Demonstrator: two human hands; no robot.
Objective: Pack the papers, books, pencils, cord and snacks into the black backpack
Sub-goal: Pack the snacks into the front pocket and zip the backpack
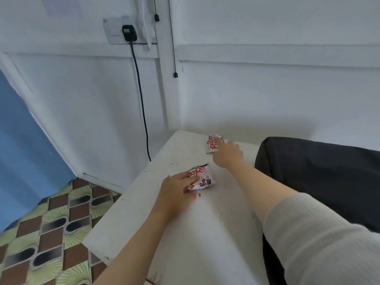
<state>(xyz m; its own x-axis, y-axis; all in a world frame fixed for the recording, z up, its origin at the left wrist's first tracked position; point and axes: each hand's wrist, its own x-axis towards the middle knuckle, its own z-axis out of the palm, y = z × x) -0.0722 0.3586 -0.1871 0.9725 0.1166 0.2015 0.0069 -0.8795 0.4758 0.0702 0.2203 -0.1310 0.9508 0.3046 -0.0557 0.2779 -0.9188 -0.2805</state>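
Observation:
Two red-and-white snack packets lie on the white table [205, 233]. The near snack packet [202, 176] sits at mid-table, and my left hand [176, 190] rests on its left part with fingers over it and thumb below. The far snack packet [212, 144] lies by the wall, where my right hand [228, 153] reaches with fingertips touching its right edge. The black backpack [320, 177] lies on the table to the right, partly behind my right arm. No papers, books, pencils or loose cord show.
A black cable [141, 99] hangs from a wall socket [128, 31] down behind the table's far left corner. The patterned floor [51, 223] lies left of the table edge. A blue panel [20, 151] stands at far left.

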